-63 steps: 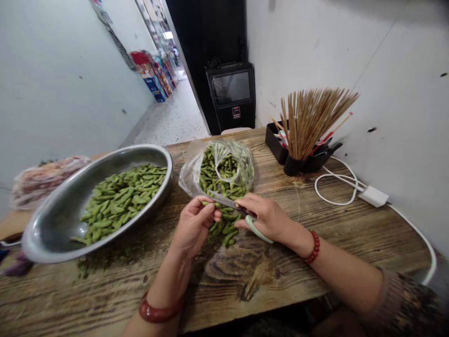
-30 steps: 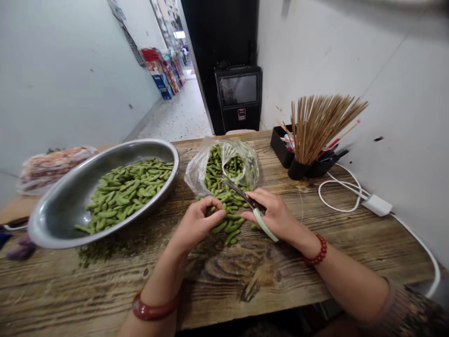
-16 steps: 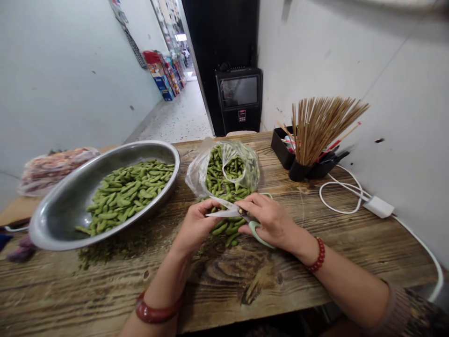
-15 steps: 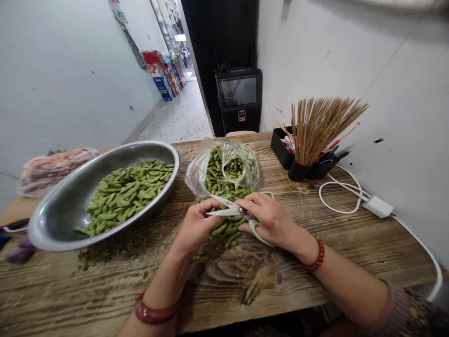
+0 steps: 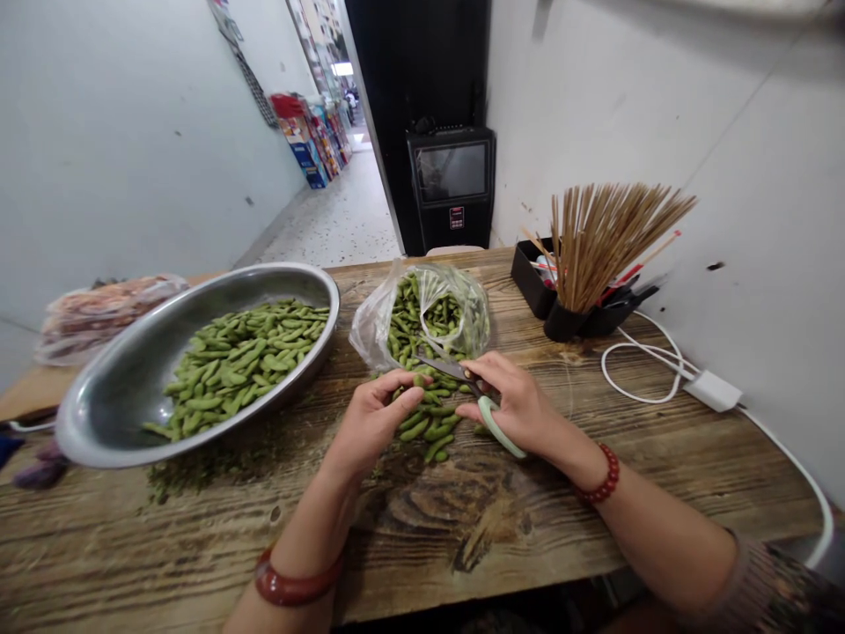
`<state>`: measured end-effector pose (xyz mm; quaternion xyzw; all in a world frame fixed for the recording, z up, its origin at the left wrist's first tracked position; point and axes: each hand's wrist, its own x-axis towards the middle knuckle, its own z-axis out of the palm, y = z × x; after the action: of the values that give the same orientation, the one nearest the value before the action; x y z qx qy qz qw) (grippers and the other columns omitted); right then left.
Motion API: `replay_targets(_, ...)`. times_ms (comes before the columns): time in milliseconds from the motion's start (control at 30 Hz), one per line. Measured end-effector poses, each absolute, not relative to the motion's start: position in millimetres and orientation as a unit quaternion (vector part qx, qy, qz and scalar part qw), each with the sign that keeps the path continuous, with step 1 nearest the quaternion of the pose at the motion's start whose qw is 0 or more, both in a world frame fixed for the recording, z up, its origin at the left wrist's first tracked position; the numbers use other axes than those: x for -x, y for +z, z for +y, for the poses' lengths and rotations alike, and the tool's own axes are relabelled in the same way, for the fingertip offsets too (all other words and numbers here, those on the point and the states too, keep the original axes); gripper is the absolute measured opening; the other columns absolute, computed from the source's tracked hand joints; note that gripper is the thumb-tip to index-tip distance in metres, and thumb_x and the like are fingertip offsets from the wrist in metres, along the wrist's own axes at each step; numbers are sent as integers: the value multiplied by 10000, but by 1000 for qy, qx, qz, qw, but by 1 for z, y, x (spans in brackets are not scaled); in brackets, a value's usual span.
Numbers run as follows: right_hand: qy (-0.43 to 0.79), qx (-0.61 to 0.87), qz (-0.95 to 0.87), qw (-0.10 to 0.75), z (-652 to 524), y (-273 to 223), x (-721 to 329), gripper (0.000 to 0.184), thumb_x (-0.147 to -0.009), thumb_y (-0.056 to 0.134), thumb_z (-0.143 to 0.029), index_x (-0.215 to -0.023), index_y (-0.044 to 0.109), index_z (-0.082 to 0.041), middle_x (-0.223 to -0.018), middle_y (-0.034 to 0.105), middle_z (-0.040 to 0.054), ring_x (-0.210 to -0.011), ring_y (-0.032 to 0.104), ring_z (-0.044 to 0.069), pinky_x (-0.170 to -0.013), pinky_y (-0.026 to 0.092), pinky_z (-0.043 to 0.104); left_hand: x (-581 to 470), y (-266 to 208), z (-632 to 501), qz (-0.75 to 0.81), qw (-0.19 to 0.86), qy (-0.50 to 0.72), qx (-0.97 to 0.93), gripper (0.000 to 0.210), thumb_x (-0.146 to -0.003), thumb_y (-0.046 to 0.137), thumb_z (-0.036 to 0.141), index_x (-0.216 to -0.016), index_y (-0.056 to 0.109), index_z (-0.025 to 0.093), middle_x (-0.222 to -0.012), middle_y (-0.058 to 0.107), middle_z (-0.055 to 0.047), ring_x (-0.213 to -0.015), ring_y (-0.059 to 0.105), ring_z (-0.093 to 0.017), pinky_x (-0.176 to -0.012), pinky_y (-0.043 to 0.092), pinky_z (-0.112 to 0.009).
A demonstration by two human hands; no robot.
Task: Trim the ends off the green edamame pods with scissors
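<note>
Currently, a green pod [image 5: 421, 380] is pinched between the thumb and forefinger of the left hand [image 5: 376, 414], by which it is mostly hidden. Just beyond it, the scissors [image 5: 489, 416] are gripped by the right hand [image 5: 518, 409], with fingers closed around the pale green handles; the blades are held nearly together and pointed leftward, past the left fingertips. Beneath and behind the hands, loose pods [image 5: 436, 431] are heaped on the wooden table [image 5: 581, 546], right before the mouth of a clear plastic bag [image 5: 373, 323] in which more pods are contained. To the left, a large metal bowl [image 5: 132, 379] is partly filled with pods, and dark green scraps [image 5: 191, 475] are scattered along its near side. Farther left, a bag of pinkish food [image 5: 109, 308] is partly blocked by the bowl. On the right, a black holder [image 5: 561, 324] is packed with thin brown sticks [image 5: 607, 246], and a white cable [image 5: 635, 401] is looped beside it, joined to a white adapter [image 5: 713, 389]. Behind the table, a black machine [image 5: 452, 198] and stacked colourful boxes [image 5: 307, 150] are seen.
</note>
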<state>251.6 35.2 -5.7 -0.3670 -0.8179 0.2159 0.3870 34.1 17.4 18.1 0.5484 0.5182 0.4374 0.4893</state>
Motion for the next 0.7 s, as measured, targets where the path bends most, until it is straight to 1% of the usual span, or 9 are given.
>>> replay_targets(100,200,349,-838,369,32,-2,-250,505,-787,724,-277,-1244,526,-199,-1036,586,88,-915,577,217,-790,497,354,-33,17,18,513,489,431,-558,236,-783,654,337,-915,742,162,-850,703,-52,-790,608,-182,-755,469,-286)
replay_targets(233,169,341,-862,335,31,-1,-250,532,-776,732,-262,-1258,517,-207,-1060,592,99,-936,574,234,-814,491,384,-34,18,18,513,464,431,-579,195,-735,694,295,-859,744,152,-879,706,-61,-829,606,-192,-805,453,-288)
replay_targets(333,175,358,-854,335,35,-5,-252,500,-786,719,-255,-1245,528,-202,-1050,588,95,-932,572,228,-812,488,374,-35,20,19,514,449,430,-591,150,-725,695,277,-796,731,150,-798,671,-45,-765,580,-174,-751,448,-276)
replay_targets(433,197,383,-829,357,40,-9,-254,463,-788,717,-271,-1214,554,-189,-982,582,77,-860,576,204,-745,492,334,-36,20,19,514,424,445,-598,111,-703,707,257,-739,706,152,-754,627,-28,-732,555,-160,-710,437,-265)
replay_targets(500,209,383,-820,371,40,-10,-253,460,-784,722,-283,-1205,562,-189,-950,578,68,-823,572,192,-712,489,317,-36,20,19,520,414,452,-595,116,-690,713,253,-741,689,152,-754,620,-24,-732,553,-159,-705,436,-263)
replay_targets(633,228,351,-830,369,35,-5,-250,487,-784,725,-289,-1228,549,-191,-993,582,79,-862,574,197,-750,493,326,-38,20,18,540,429,453,-565,164,-663,732,260,-754,647,154,-723,617,-7,-693,548,-146,-667,438,-246)
replay_targets(700,228,339,-840,357,31,-3,-249,507,-783,726,-288,-1243,539,-190,-1020,585,89,-888,574,207,-769,495,339,-38,19,18,535,439,464,-553,185,-650,744,254,-772,645,156,-745,638,-12,-712,563,-151,-682,449,-249)
